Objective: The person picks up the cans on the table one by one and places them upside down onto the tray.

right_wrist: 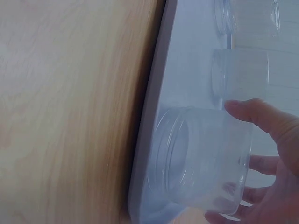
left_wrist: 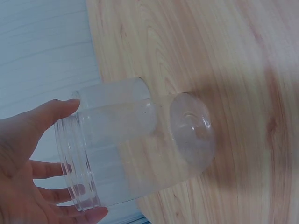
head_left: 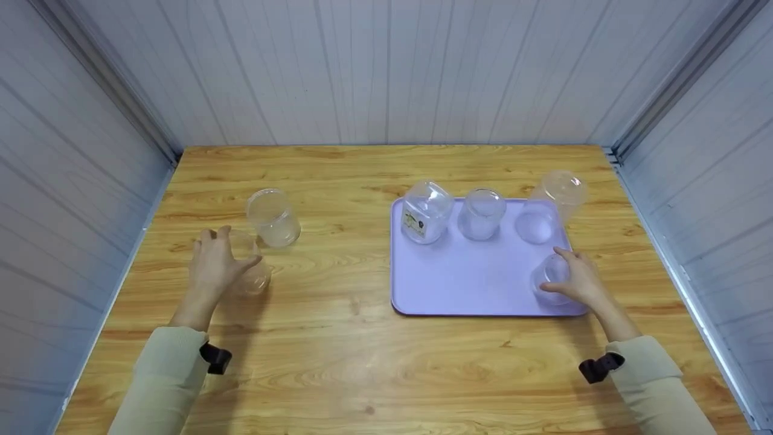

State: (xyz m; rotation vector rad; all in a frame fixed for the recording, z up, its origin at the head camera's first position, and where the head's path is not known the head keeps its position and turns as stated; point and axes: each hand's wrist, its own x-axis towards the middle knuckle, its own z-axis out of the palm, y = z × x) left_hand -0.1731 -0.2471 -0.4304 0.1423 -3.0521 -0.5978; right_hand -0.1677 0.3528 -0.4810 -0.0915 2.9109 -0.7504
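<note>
My left hand (head_left: 211,266) holds a clear plastic jar (left_wrist: 140,154) by its threaded rim, thumb on one side and fingers on the other. The jar's base points toward the table at the left. Close behind it stands a second clear jar (head_left: 275,220). At the front right corner of the purple tray (head_left: 471,284), my right hand (head_left: 580,281) grips another clear jar (right_wrist: 201,158) near its base end. This one is upside down, threaded rim on the tray. Its far side is partly hidden by the hand.
Along the tray's back edge stand a square clear jar (head_left: 427,211) with a small label, a round clear jar (head_left: 482,214), and another clear jar (head_left: 561,193) at the back right corner. White panel walls (head_left: 386,72) border the wooden table (head_left: 344,356) behind and at both sides.
</note>
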